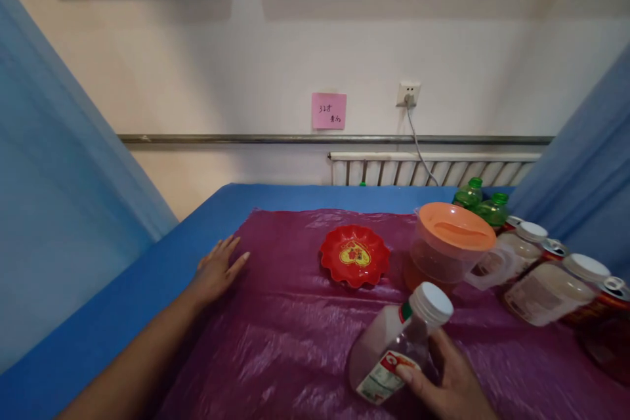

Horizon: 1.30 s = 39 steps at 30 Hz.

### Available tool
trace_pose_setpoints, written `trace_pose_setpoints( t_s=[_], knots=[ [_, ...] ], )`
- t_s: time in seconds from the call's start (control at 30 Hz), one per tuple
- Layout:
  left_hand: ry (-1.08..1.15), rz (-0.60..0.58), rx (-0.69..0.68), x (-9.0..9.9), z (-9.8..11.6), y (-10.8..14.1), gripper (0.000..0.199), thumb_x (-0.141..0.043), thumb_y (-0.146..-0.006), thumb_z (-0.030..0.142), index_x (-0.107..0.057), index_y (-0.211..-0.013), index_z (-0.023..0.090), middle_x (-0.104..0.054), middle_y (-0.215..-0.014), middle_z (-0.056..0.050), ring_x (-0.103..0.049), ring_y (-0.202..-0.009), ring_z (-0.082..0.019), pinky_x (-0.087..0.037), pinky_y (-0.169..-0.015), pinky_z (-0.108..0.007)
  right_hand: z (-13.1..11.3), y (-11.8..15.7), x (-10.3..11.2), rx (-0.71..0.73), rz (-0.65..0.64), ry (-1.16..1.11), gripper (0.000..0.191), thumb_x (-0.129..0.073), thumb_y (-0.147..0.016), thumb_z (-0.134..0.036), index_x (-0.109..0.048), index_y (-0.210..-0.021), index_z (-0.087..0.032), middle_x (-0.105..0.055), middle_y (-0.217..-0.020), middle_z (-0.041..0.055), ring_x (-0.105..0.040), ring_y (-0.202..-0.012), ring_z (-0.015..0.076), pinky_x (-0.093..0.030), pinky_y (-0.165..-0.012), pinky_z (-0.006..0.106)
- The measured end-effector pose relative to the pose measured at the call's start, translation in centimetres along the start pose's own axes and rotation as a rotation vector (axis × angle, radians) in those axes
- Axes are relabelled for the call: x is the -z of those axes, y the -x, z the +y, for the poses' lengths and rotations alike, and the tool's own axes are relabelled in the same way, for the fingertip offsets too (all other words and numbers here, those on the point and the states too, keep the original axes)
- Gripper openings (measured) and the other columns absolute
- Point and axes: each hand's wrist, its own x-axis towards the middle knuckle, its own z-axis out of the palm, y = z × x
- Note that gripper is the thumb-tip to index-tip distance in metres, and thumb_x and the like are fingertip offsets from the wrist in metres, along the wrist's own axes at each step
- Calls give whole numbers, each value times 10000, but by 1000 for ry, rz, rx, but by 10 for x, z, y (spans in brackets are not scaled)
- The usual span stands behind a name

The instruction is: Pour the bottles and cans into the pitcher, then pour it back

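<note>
Fingers and thumb of my right hand (pixel 450 374) are wrapped round a clear bottle (pixel 384 354) with a white cap and a red and white label. The bottle leans to the right, low in the picture; whether its base touches the sheet cannot be told. My left hand (pixel 219 269) lies at the left edge of the purple plastic sheet (pixel 280 328), fingers apart, holding nothing. Beyond the bottle is a red scalloped plate (pixel 329 252) with a yellow design. Right of the plate stands a clear pitcher (pixel 433 266) with an orange lid (pixel 457 226).
Capped bottles (pixel 546 292), cans (pixel 595 305) and green bottles (pixel 492 211) crowd the right side. The sheet covers a blue table (pixel 207 216). Blue curtains (pixel 59 164) hang at both sides. Behind are a radiator (pixel 384 170) and a plugged-in cord (pixel 418 144).
</note>
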Motion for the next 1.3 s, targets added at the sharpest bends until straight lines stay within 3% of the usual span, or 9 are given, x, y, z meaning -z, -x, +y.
trace_pose_setpoints(
  t_s=[0.1, 0.23, 0.7, 0.77, 0.87, 0.93, 1.07, 1.17, 1.3],
  knots=[
    [58, -26, -49, -7, 5, 62, 748, -346, -928, 586, -445, -1522, 142, -418, -1609, -128, -366, -1499, -316, -318, -1207, -486, 8, 1, 6, -15, 5, -44, 493, -801, -772, -491, -683, -1172, -228, -772, -1096, 138, -746, -984, 327, -606, -872, 455],
    [-64, -50, 73, -19, 4, 119, 756, -442, -866, 589, -489, -1503, 186, -441, -1596, -115, -364, -1491, -369, -319, -1185, -565, 14, 3, 7, -27, 25, -132, 523, -801, -780, -483, -665, -1216, -226, -759, -1156, 139, -733, -1044, 332, -588, -928, 469],
    [-157, 102, 332, 2, -26, 121, 869, -288, -844, 650, -530, -1411, 37, -460, -1542, -262, -403, -1430, -469, -360, -1110, -660, 3, -8, 48, 57, 65, -31, 519, -748, -837, -438, -591, -1283, -224, -730, -1222, 114, -708, -1079, 295, -578, -901, 381],
    [-133, 238, 315, 16, 0, 114, 876, -295, -829, 677, -534, -1386, 44, -466, -1538, -248, -371, -1440, -489, -333, -1129, -670, 0, -12, 50, 65, 30, -5, 535, -736, -846, -431, -553, -1307, -229, -721, -1230, 112, -701, -1085, 290, -566, -913, 390],
    [149, 352, 53, 38, 80, 108, 790, -459, -789, 651, -546, -1376, 130, -532, -1503, -168, -466, -1405, -395, -332, -1195, -541, -7, -19, 45, 75, 3, -4, 584, -730, -849, -430, -482, -1341, -236, -697, -1265, 120, -682, -1123, 287, -543, -950, 415],
    [486, 213, -91, 47, 149, 111, 689, -597, -780, 616, -580, -1356, 238, -627, -1415, -106, -575, -1314, -343, -411, -1156, -489, -12, -25, 40, 94, 6, -37, 640, -747, -832, -442, -431, -1353, -243, -678, -1295, 131, -664, -1165, 289, -527, -977, 424],
    [1117, -300, -303, 47, 268, 124, 604, -744, -774, 512, -616, -1327, 307, -665, -1356, -120, -647, -1218, -323, -524, -1034, -471, -21, -37, 31, 154, -35, -175, 729, -789, -785, -543, -377, -1311, -252, -701, -1206, 125, -692, -1093, 283, -539, -929, 407],
    [1344, -460, -390, 38, 309, 122, 641, -783, -767, 501, -595, -1338, 281, -650, -1350, -130, -622, -1238, -316, -491, -1055, -479, -26, -45, 30, 199, -11, -244, 774, -786, -749, -655, -372, -1268, -259, -714, -1130, 102, -712, -1002, 276, -552, -862, 388],
    [1434, -594, -435, 29, 318, 108, 660, -784, -742, 587, -623, -1245, 191, -693, -1204, -119, -659, -1086, -283, -515, -952, -413, -31, -52, 34, 274, -44, -276, 789, -728, -760, -735, -384, -1290, -263, -714, -1159, 101, -703, -1032, 282, -547, -882, 396]
  ],
)
